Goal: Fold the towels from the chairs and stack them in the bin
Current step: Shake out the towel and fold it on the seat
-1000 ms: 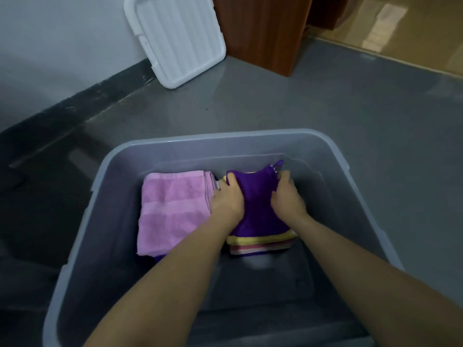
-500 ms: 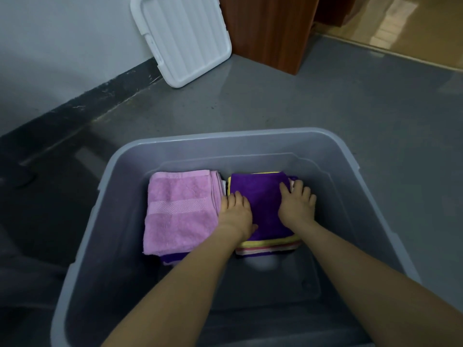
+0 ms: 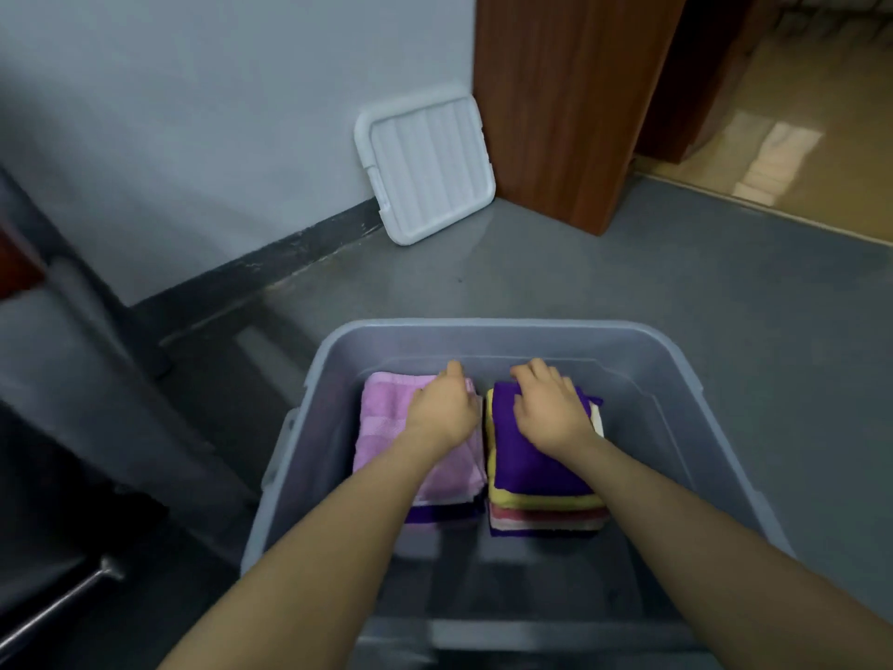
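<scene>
A person leans over a grey plastic bin that sits on a grey floor, with both bare forearms reaching down into it.

The left hand rests on top of a folded pink towel. Its fingers curl over the far edge of that towel, so it appears to grip the fold; the fingertips themselves are hidden. Under the pink towel, toward the person's wrist, the edge of a darker purple towel shows.

Just to the right of the left hand, the right hand lies on a folded purple towel. Its fingers bend down over the far edge of that towel and seem to hold it there. Below the purple towel is a stack of folded towels: yellow, then red, then white edges are visible on the side nearest the person. The two piles stand side by side in the far half of the bin, close together with a narrow gap between them. The part of the bin below the wrists shows bare grey bottom.

Beyond the hands, past the far rim of the bin, a white ribbed lid leans tilted against a pale wall. To the right of the lid stands a brown wooden panel. Far to the left of the left arm, dark metal furniture legs are dimly visible.
</scene>
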The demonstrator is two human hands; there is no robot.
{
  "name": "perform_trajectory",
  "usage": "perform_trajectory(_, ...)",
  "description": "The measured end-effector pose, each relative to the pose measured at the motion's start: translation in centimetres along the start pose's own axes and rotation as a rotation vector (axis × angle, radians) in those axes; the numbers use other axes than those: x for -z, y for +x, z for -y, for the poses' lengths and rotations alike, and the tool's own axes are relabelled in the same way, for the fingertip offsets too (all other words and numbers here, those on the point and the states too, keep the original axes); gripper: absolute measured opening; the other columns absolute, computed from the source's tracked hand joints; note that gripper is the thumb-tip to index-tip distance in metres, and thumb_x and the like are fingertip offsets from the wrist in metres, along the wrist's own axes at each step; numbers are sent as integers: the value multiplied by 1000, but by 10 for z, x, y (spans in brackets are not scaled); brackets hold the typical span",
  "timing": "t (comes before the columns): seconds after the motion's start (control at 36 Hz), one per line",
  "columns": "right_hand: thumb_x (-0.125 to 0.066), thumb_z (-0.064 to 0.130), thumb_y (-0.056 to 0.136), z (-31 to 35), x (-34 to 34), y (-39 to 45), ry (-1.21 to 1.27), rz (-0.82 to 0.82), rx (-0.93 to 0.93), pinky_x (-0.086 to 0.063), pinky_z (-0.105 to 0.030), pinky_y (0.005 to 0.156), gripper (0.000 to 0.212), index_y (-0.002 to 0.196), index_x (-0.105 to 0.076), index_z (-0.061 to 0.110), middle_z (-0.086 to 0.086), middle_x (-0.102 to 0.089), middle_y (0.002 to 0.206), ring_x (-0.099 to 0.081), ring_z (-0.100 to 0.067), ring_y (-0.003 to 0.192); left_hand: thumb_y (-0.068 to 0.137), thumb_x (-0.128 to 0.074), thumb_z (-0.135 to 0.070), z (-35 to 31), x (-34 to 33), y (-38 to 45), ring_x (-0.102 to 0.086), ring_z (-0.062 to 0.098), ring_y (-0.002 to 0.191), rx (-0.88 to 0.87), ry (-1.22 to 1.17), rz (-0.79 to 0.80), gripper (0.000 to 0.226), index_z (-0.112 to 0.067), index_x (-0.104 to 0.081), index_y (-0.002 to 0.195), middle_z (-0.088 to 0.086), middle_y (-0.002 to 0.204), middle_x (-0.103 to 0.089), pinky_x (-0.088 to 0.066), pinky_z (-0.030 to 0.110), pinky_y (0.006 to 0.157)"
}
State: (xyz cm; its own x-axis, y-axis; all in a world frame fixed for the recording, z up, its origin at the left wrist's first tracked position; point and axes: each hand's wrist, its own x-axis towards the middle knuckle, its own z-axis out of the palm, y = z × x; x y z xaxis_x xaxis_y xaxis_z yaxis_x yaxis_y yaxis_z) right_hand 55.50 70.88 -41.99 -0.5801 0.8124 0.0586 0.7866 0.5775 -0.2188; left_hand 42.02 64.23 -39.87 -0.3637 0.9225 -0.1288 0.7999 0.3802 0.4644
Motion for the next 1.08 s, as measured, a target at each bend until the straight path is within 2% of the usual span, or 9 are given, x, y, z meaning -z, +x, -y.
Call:
perform_trajectory(0.14,-43,9,92,51,52,-2,8,-87,108,-37,-40,94,30,121,-50,6,-11,-51,121,-48,-30,116,94,-42,-18,7,71,-29,-55,34,111,18,-55,-138,31,-7,-48,122,15,114,-62,-47,39,88)
perform_trajectory(0.36,-41,12,96,152,147,-18,237,-246,204,-44,-37,87,32,126,-50,9,-7,-52,125,-53,-28,111,94,-42,-19,23,198,-99,-56,32,107,-47,-153,-440,27,-7,-54,115,15,111,-64,-47,39,87)
perform_trajectory(0.56,-40,14,96,249,200,-31,405,-337,331,-47,-38,84,26,118,-54,11,-5,-58,116,-58,-24,97,94,-42,-19,51,281,-171,-60,29,97,-83,-184,-664,32,-8,-46,125,13,102,-66,-49,39,84)
perform_trajectory(0.64,-41,11,95,291,210,-38,451,-334,394,-46,-35,82,25,115,-56,11,-5,-59,113,-57,-22,95,94,-41,-20,71,305,-201,-60,29,99,-52,-196,-742,31,-10,-47,123,10,106,-65,-49,40,86)
perform_trajectory(0.69,-41,10,93,323,212,-43,490,-329,441,-46,-33,82,25,112,-58,11,-5,-61,110,-57,-22,95,95,-41,-20,90,322,-223,-60,28,98,-9,-185,-787,27,-9,-47,119,8,108,-62,-50,43,84)
perform_trajectory(0.81,-44,10,91,384,208,-53,569,-297,514,-48,-38,88,23,106,-61,15,-4,-65,109,-59,-21,96,96,-41,-20,136,346,-261,-60,25,82,99,-149,-848,24,-11,-43,118,7,98,-62,-49,36,64)
perform_trajectory(0.83,-44,11,92,400,205,-56,580,-283,536,-48,-37,88,23,107,-61,16,-3,-65,109,-60,-20,97,95,-41,-19,148,351,-272,-60,25,81,132,-144,-850,25,-12,-42,119,6,97,-62,-49,36,64)
perform_trajectory(0.94,-44,14,95,460,192,-68,587,-229,635,-50,-33,80,19,104,-60,19,5,-62,98,-59,-13,87,97,-42,-21,194,363,-311,-60,24,91,264,-127,-854,30,-12,-40,125,4,106,-60,-52,42,79)
perform_trajectory(1.08,-43,15,95,540,169,-88,551,-85,760,-47,-32,72,18,100,-59,21,5,-59,88,-57,-17,79,97,-40,-26,256,378,-366,-59,24,91,464,-84,-867,31,-12,-39,126,5,110,-59,-49,37,77)
